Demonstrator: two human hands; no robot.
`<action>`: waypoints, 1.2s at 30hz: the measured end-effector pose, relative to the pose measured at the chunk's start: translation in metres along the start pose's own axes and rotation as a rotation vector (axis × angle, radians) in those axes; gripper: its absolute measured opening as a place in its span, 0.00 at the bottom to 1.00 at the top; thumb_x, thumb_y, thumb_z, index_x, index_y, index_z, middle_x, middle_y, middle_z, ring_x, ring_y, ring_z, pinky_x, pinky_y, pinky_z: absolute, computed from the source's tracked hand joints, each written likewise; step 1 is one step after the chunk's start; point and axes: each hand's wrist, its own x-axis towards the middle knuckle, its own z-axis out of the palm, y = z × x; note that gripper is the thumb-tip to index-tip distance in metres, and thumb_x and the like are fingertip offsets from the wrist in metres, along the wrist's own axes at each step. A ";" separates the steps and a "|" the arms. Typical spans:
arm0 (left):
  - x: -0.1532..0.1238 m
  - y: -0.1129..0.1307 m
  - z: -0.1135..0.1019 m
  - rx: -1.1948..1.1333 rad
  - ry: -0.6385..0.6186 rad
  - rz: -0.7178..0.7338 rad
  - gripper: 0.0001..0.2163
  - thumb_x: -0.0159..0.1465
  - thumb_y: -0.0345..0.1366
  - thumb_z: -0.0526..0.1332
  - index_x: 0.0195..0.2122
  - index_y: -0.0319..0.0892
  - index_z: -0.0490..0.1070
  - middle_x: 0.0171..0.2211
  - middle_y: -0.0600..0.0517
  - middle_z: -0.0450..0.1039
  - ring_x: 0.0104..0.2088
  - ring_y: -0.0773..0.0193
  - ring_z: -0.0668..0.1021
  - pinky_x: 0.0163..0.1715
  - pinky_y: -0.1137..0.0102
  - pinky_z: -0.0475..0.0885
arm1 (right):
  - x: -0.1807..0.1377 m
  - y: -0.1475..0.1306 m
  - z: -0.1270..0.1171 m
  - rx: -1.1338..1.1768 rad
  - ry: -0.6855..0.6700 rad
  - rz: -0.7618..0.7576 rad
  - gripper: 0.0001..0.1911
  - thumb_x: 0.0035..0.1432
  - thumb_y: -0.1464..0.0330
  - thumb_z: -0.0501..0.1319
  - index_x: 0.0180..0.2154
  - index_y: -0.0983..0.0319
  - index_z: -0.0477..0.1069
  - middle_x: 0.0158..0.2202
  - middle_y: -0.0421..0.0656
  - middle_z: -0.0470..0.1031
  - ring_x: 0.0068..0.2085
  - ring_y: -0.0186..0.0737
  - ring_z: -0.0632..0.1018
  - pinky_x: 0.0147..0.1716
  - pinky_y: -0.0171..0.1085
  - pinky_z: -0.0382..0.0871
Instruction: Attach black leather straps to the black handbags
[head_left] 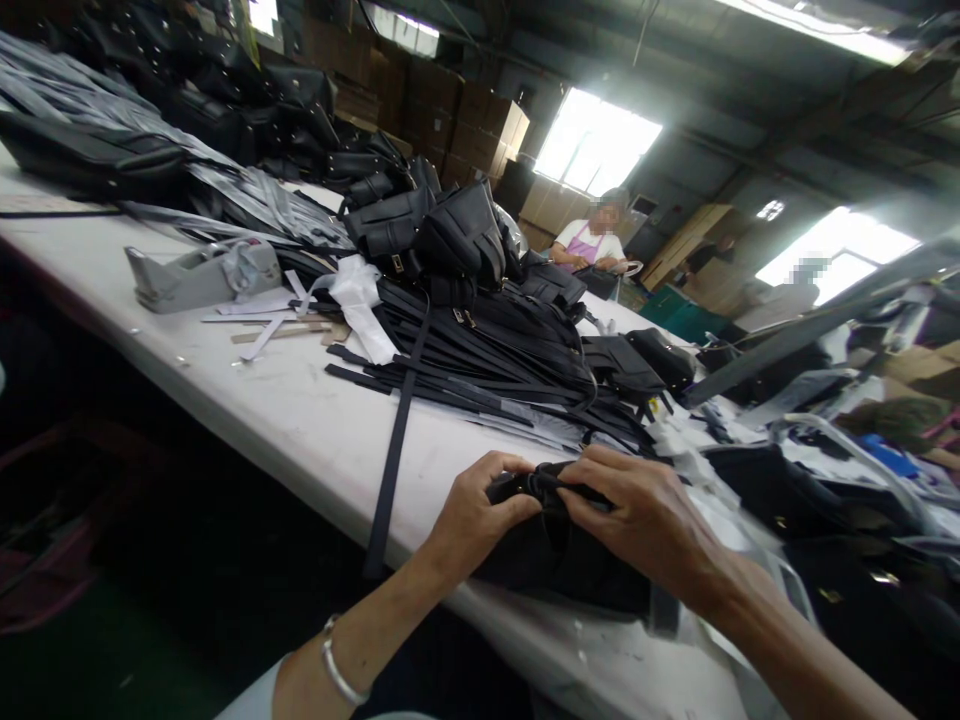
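Black bag [570, 575] at the near table edge, pinched by both hands

Heaped just beyond, a spread of black straps [487, 350], with finished-looking bags [465, 235] piled on its far side. Lying alone to the left of the hands, one loose strap [397, 450], its near end hanging over the edge. Farther left, a grey tape dispenser [210, 275] beside crumpled white wrapping [360, 300]; at far left, more dark bags [225, 100]. Crowded along the right, further black bags [862, 560].

Underneath, a pale worktable [337, 430], scuffed along its rim. Far back, stacked cartons [480, 125], a bright window [596, 140] and a person in a pink apron [589, 240].

Left hand [487, 505] clasped on the bag's top, thumb near, fingers far; right hand [630, 510] with thumb and fingers closed on a narrow dark part there, hiding some of the top from view
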 end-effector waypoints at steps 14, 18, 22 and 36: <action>-0.002 -0.006 0.010 0.480 0.098 0.475 0.05 0.66 0.32 0.57 0.42 0.43 0.68 0.41 0.48 0.78 0.45 0.57 0.78 0.54 0.55 0.65 | 0.002 -0.002 0.000 -0.145 -0.028 -0.134 0.10 0.63 0.71 0.57 0.31 0.59 0.75 0.26 0.39 0.70 0.26 0.33 0.72 0.25 0.34 0.58; -0.002 -0.004 0.009 0.513 0.069 0.484 0.05 0.66 0.32 0.57 0.43 0.43 0.67 0.41 0.48 0.77 0.46 0.57 0.77 0.55 0.54 0.64 | 0.003 -0.003 0.004 -0.187 0.001 -0.165 0.12 0.61 0.73 0.56 0.27 0.61 0.73 0.25 0.39 0.68 0.25 0.33 0.70 0.23 0.36 0.54; -0.003 -0.003 0.009 0.533 0.058 0.510 0.04 0.67 0.31 0.56 0.42 0.43 0.66 0.39 0.49 0.77 0.44 0.58 0.78 0.55 0.55 0.64 | 0.005 -0.001 0.004 -0.198 -0.074 -0.219 0.11 0.62 0.73 0.55 0.28 0.61 0.72 0.26 0.39 0.68 0.24 0.32 0.68 0.22 0.35 0.51; -0.001 -0.008 0.006 0.480 0.095 0.519 0.04 0.65 0.34 0.60 0.41 0.43 0.70 0.38 0.51 0.79 0.41 0.60 0.80 0.55 0.56 0.66 | 0.005 0.000 0.009 0.054 -0.196 0.021 0.10 0.68 0.69 0.50 0.39 0.59 0.69 0.31 0.41 0.74 0.31 0.38 0.76 0.30 0.35 0.62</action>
